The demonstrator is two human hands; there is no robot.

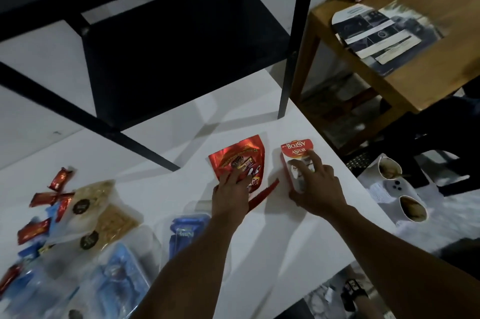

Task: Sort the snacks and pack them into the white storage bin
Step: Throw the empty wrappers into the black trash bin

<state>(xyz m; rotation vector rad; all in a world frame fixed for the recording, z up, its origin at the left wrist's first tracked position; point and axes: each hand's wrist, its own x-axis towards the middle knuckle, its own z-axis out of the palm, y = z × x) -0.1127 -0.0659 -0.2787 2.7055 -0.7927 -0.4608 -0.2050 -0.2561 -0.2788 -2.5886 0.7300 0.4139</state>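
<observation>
While nothing has reached the storage bin yet, as far as I can judge, the sorting itself looks barely begun; the bin is nowhere in view, so I cannot tell what it holds. Nearest me on the left of the white desk (262, 243) lies a heap of blue packets (122, 274) in clear wrap, blurred and jumbled; just beyond them are two clear bags of peanuts (104, 204), overlapping each other, with small red wrappers (58, 178) scattered around and over them; all of that seems unsorted.

Farther out, my left hand (230, 195) rests on the near end of a red pouch (237, 160), fingers laid fairly straight on top and pressing it flat to the desk, with no pinch that I can see; my right hand (318, 185) grips a red and white box (294, 152) from above, thumb at its near corner and fingers spread over its face. Pouch and box lie side by side, near but apart; I take this as starting a group of red things. Beyond them stands a black shelf (181, 59), its legs on the desk; packing is all still to do.
</observation>
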